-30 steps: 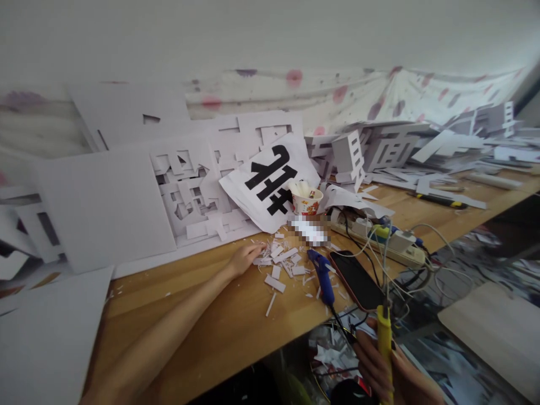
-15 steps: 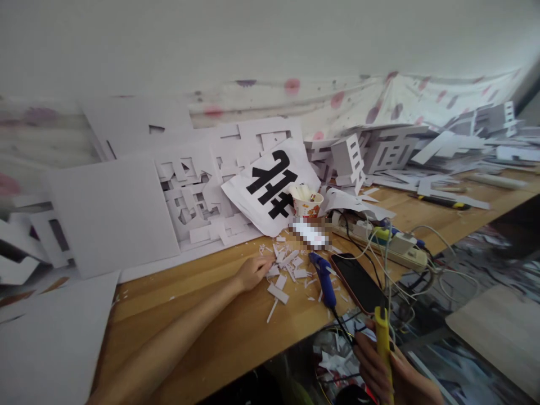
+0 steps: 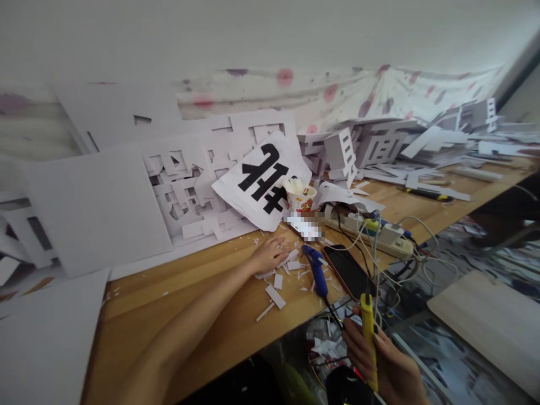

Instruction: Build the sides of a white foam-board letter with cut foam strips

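Note:
My left hand (image 3: pixel 270 256) lies palm down on a pile of white foam-board scraps (image 3: pixel 275 296), its fingers stretched out over the far part of the pile. Some scraps under it are hidden. In my right hand (image 3: pixel 386 351), off the table's front edge, is a yellow utility knife (image 3: pixel 368 332), held upright with its tip pointing up. A blue glue gun (image 3: pixel 315 270) rests on the table between my hands. Beside it is a dark phone (image 3: pixel 348 271).
A power strip (image 3: pixel 390 242) with tangled cables lies right of the phone. Behind the scraps stand a paper cup (image 3: pixel 301 199) and a sheet with a black character (image 3: pixel 264 180). White boards (image 3: pixel 99 208) lean at left. Below the edge is a bin (image 3: pixel 323 346) of offcuts.
My left hand has moved forward and right, from the pile's edge onto the scraps, with its fingers spreading. My right hand keeps its hold on the utility knife. The view has shifted slightly.

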Tool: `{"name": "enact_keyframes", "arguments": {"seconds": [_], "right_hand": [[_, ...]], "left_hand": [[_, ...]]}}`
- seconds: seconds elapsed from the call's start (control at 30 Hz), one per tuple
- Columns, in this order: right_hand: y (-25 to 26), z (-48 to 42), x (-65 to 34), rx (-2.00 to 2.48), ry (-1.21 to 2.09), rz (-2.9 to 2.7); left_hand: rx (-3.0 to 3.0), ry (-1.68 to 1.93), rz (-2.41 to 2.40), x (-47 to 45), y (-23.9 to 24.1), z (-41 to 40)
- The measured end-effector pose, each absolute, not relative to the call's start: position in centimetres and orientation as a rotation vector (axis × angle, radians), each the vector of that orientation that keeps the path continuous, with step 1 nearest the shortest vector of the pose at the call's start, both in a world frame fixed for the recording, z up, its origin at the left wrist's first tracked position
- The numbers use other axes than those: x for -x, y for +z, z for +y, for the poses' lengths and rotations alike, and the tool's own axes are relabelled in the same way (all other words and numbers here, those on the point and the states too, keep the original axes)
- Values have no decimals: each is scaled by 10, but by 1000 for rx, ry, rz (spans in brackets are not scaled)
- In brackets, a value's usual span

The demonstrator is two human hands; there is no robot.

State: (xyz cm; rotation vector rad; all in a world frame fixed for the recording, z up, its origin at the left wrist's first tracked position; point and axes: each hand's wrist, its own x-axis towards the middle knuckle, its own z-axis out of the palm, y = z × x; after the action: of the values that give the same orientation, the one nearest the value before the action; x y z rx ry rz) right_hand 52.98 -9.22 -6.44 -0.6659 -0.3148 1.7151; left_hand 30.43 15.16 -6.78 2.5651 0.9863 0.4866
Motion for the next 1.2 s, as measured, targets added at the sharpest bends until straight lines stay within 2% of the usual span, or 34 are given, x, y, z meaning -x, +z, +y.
{"name": "enact_keyframes", "arguments": {"seconds": [0.3,0.5,0.83,1.2], "right_hand": [[-53,-91,-525,625,1720,-366],[-50,-90,-524,617,1726,-475],[-60,-87,-524,572,1697,-511],[-53,-88,-522,597,1707,-558]], "left_hand": [[-2563,541,845,-293,-70,119],[-2466,569,906,-287,-68,93],[-2341,643,1054,-326,-65,116],[-2100,751,1116,-315,-61,74]]}}
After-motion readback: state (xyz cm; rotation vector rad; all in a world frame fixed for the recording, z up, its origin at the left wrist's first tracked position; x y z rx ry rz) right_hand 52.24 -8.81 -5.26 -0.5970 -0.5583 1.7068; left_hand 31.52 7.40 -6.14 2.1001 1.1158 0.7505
